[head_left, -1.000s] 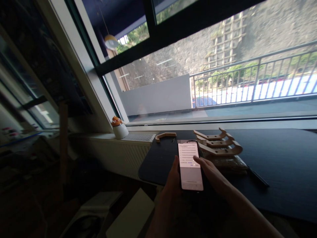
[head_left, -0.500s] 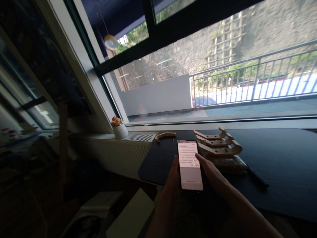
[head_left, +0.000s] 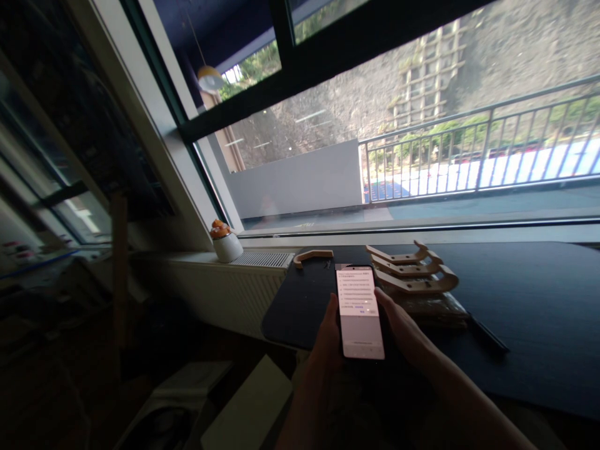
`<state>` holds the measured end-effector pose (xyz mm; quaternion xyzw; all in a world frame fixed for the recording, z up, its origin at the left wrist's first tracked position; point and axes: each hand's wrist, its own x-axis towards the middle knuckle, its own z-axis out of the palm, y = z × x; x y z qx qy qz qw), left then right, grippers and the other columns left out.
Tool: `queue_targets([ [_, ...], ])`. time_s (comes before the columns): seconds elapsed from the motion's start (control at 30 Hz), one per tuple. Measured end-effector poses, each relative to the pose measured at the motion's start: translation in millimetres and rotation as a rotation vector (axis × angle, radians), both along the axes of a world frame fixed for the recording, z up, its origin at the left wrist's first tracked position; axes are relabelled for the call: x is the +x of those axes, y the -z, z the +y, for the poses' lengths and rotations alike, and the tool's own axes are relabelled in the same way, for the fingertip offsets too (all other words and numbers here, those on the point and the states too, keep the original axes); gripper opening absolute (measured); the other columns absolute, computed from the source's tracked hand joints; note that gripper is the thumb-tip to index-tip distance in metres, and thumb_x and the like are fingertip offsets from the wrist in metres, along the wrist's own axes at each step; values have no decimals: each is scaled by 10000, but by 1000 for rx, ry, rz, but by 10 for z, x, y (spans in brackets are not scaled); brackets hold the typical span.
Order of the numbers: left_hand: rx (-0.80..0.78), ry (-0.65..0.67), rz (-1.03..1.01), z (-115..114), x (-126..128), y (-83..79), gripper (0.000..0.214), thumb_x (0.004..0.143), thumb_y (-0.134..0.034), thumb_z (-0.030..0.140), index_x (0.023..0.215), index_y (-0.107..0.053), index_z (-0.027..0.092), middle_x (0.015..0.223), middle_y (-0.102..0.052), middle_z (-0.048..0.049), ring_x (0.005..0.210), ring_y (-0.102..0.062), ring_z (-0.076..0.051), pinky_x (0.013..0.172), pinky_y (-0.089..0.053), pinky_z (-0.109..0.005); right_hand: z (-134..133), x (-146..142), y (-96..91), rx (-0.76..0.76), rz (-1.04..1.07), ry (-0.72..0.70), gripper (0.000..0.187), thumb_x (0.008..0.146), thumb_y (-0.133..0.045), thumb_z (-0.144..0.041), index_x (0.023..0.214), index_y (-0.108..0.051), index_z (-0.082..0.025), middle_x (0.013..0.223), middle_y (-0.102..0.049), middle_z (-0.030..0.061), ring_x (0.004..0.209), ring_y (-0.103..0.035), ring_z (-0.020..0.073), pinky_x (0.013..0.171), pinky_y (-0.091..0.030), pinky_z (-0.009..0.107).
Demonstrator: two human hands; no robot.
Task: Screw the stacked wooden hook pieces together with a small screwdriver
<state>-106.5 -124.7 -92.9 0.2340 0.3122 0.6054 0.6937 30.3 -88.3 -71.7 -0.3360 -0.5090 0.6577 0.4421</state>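
Observation:
A lit smartphone [head_left: 360,312] is held upright in both hands over the near edge of the dark table. My left hand [head_left: 330,328] wraps its left side, thumb along the edge. On the other side my right hand [head_left: 398,322] grips it, with the thumb at the right edge of the screen. Lines of text fill the screen's upper half, too small to read. Just beyond the phone lie several curved wooden hooks [head_left: 417,284] on a clear plastic packet [head_left: 434,307]. One more wooden hook [head_left: 315,255] rests at the table's far left, beside small screws [head_left: 328,264].
The dark table [head_left: 529,287] stands against the window. A black pen-like stick [head_left: 487,333] lies right of the packet. Left of the table are a white radiator [head_left: 248,287] and a white pot with an orange top [head_left: 227,244]. A pale board [head_left: 248,406] is below.
My right thumb has shifted from over the screen to its right edge. The text in the phone's dialog has scrolled slightly. Nothing on the table has moved.

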Motion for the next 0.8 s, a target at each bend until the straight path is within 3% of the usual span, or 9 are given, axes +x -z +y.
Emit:
queue_targets([
  [0.3, -10, -25, 6, 2, 7, -2, 608, 879, -499, 580, 1217, -637, 93, 1040, -737, -148, 970, -690, -316, 877, -518, -421, -19, 13, -19, 16, -1, 18, 488, 860, -568, -561, 1196, -687, -229, 1261, -654, 20, 1292, -479, 322, 1042, -407, 411],
  [0.8, -10, -10, -21, 4, 0, 4, 629, 869, -512, 584, 1244, -617, 90, 1068, -728, -158, 978, -689, -322, 878, -516, -418, -27, 2, -36, 16, -6, 9, 522, 855, -552, -579, 1215, -676, -221, 1171, -712, 40, 1219, -556, 312, 1029, -406, 408],
])
